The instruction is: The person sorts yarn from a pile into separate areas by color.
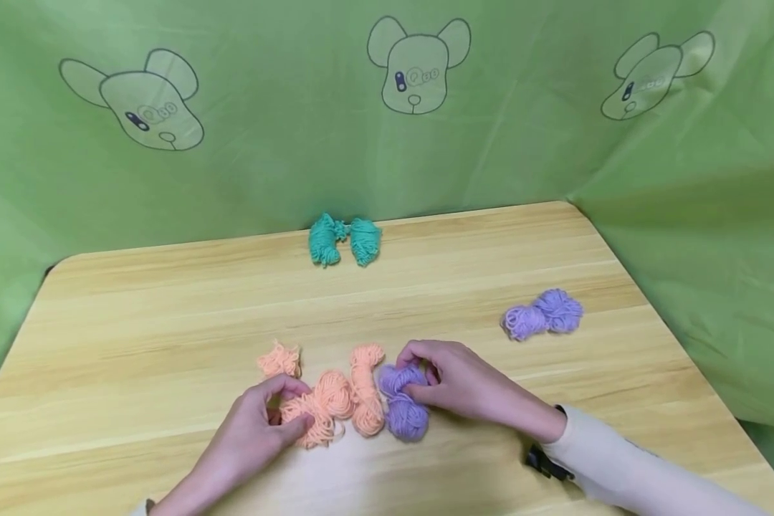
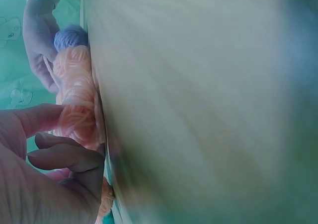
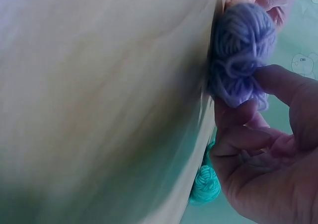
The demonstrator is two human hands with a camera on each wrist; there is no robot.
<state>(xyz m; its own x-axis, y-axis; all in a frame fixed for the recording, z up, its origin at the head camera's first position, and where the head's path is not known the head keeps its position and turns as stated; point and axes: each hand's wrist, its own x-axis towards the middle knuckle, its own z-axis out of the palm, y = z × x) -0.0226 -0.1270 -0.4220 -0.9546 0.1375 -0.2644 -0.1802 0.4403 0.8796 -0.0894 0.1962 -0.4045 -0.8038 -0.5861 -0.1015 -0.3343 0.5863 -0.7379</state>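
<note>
The left hand (image 1: 248, 426) and right hand (image 1: 458, 380) are both grasping yarn at the near side of the wooden surface (image 1: 464, 287): the left fingers pinch the loose, loopy left end of a peach bundle (image 1: 334, 394), while the right fingers pinch a purple bundle (image 1: 405, 419) at about its narrow middle. Between them an upright peach bundle (image 1: 364, 390) stands in the row, each neighbour touching it or nearly so. To handle these well, a light pinch at the tied waist should serve better than a tug on the loose loops, which could snag or unwind; the left fingers would do well to gather the stray strands under the thumb, and both hands might best keep low, nudging the bundles sideways without squashing the round ends or tipping the middle one out of line. Just beyond the left hand lies a peach tuft (image 1: 280, 358), partly hidden, so its full shape cannot be told. No box, bag or basket is visible; all the yarn lies directly on the surface, with another purple bundle (image 1: 560, 310) well apart on the right and teal yarn (image 1: 365, 242) at the far edge, by the green cloth (image 1: 284, 143)
</note>
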